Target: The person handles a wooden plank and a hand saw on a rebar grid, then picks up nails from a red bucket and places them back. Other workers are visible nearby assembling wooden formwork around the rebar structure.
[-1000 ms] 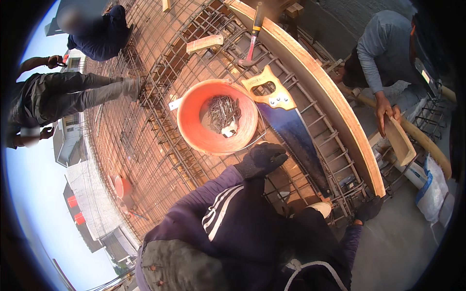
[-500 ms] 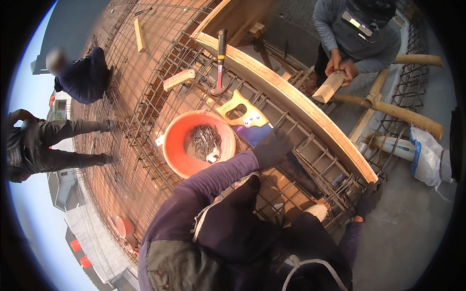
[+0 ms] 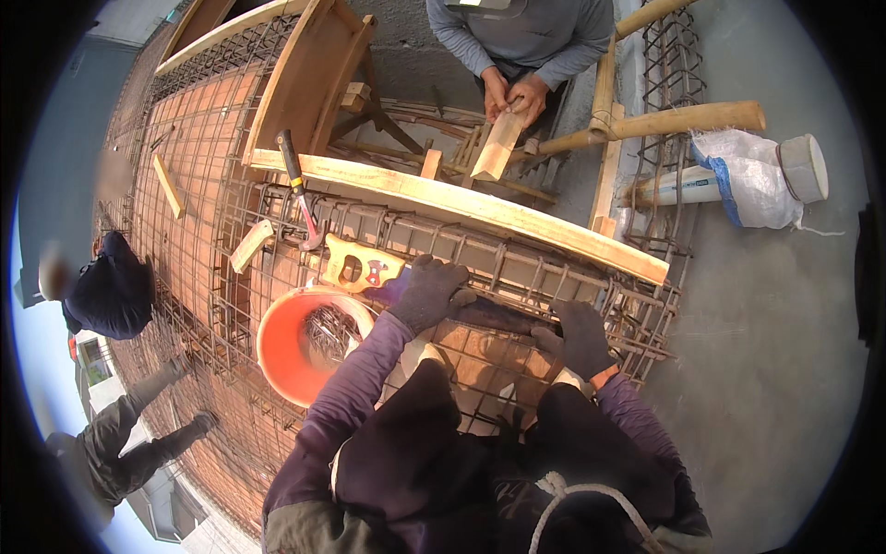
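Observation:
A handsaw (image 3: 503,316) lies across the rebar in front of me, its yellow handle toward the left. My left hand (image 3: 429,294), in a dark glove, is closed over the blade just beside that handle. At the blade's far right end, the gloved fingers of my right hand (image 3: 581,340) close around its tip. An orange bucket (image 3: 269,346) holding nails (image 3: 334,332) stands left of my left forearm. Beyond the saw handle, a hammer (image 3: 300,189) with a black and yellow grip leans on a curved wooden board (image 3: 461,201).
A co-worker in grey (image 3: 526,42) holds a wood piece (image 3: 498,148) across the board. Short wood blocks (image 3: 251,246) rest on the rebar mesh (image 3: 198,138). Bamboo poles (image 3: 683,120) and a pipe wrapped in white sacking (image 3: 748,175) lie right. Two other people are at far left.
My view has swung round, shifting the scene leftward. My right hand has come from beyond the board's right end to the saw tip. The left hand stays on the blade.

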The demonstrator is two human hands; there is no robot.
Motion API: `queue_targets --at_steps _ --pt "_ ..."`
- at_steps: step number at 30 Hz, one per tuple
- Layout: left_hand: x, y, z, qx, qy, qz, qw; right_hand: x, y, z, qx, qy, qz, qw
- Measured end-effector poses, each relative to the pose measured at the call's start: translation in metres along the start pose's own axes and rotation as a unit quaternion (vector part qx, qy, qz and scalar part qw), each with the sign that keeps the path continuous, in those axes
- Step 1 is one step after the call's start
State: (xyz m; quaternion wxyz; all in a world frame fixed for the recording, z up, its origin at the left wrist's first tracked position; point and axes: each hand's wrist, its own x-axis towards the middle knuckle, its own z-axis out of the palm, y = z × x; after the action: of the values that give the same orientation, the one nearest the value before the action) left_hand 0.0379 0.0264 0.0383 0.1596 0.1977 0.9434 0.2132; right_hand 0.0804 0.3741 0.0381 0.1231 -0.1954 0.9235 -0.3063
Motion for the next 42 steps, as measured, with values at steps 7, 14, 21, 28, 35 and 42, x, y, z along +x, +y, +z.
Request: queue_targets --at_steps 7,14,21,28,35,42 --pt "0.014 0.013 -0.022 -0.005 0.055 0.026 0.998 0.028 0.005 -0.023 -0.044 -0.113 0.04 0.992" --pt "0.049 0.04 -0.042 0.01 0.101 0.132 0.986 0.025 -0.009 -0.043 0.042 -0.159 0.125 0.978" --pt "0.066 0.046 -0.059 0.025 0.111 0.122 0.986 0.021 -0.016 -0.025 0.123 -0.129 0.124 0.976" --pt "0.005 0.064 -0.046 -0.074 0.346 0.014 0.935 0.025 -0.023 -0.025 0.193 -0.076 0.187 0.96" --pt "-0.072 0.07 0.01 -0.208 0.158 -0.197 0.945 0.038 -0.019 -0.024 0.194 -0.074 0.208 0.956" --pt "-0.103 0.059 0.055 -0.287 -0.018 -0.26 0.922 0.047 -0.01 -0.012 0.202 -0.056 0.177 0.962"
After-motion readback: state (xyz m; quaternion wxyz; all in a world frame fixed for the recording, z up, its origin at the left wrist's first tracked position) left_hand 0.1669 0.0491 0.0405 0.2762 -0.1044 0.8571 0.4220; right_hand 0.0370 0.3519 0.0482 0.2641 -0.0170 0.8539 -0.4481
